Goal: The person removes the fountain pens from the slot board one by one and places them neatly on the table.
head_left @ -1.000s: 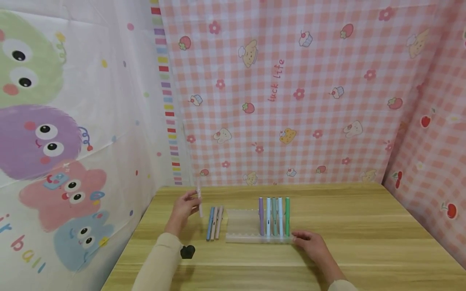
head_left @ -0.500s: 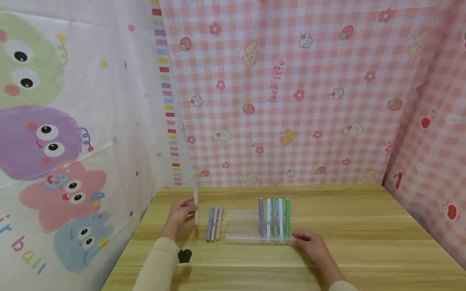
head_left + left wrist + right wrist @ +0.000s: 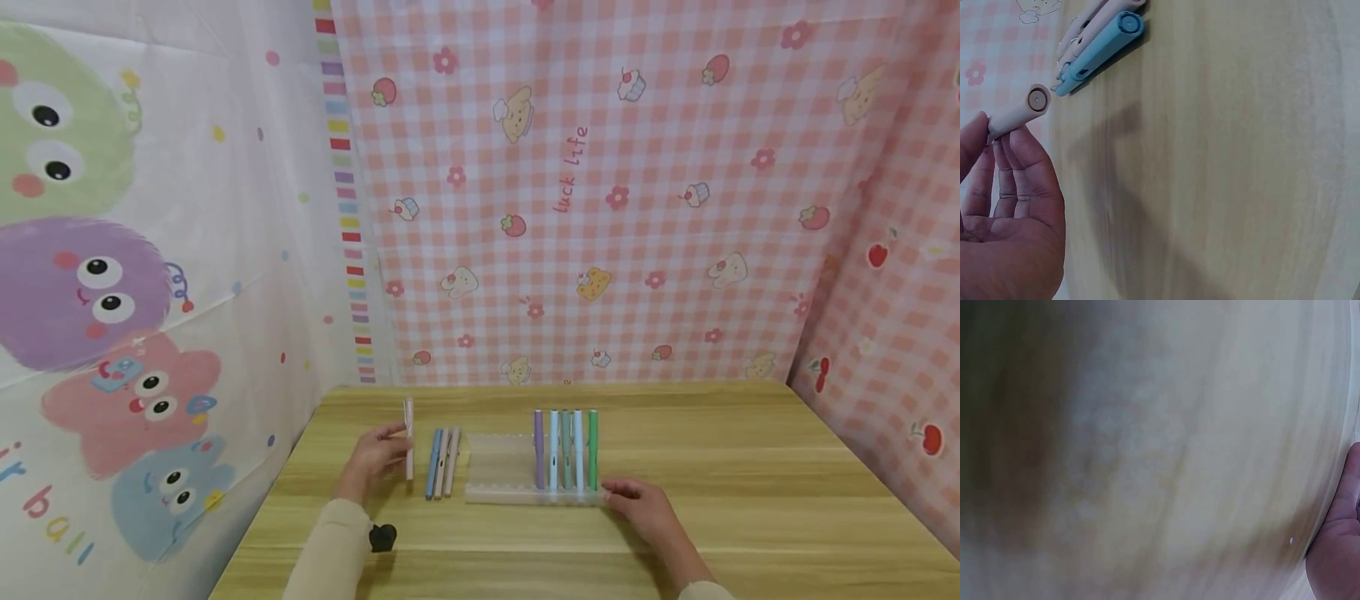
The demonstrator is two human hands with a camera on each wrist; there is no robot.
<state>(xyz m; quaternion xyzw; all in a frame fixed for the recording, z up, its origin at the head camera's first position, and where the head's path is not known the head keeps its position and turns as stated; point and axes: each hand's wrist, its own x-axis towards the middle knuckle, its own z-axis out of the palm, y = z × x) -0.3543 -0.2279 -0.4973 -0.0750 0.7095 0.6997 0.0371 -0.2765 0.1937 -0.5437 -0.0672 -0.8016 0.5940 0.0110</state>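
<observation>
My left hand pinches a pale pink pen between thumb and fingers, upright above the table's left part. In the left wrist view the pen's round end points toward the camera. Just right of it, a blue pen and two pinkish-beige pens lie side by side on the wood. A clear pen rack stands beyond them, its right half holding a purple pen, two light blue pens, a grey-green pen and a green pen. My right hand grips the rack's right end.
The wooden table reaches back to a pink checked curtain. A white cartoon-print curtain hangs along the left side. A black object sits by the left sleeve.
The left hand first moved slightly left, then back right, bringing the pink pen lower and nearer to me. The right hand has stayed at the rack's end.
</observation>
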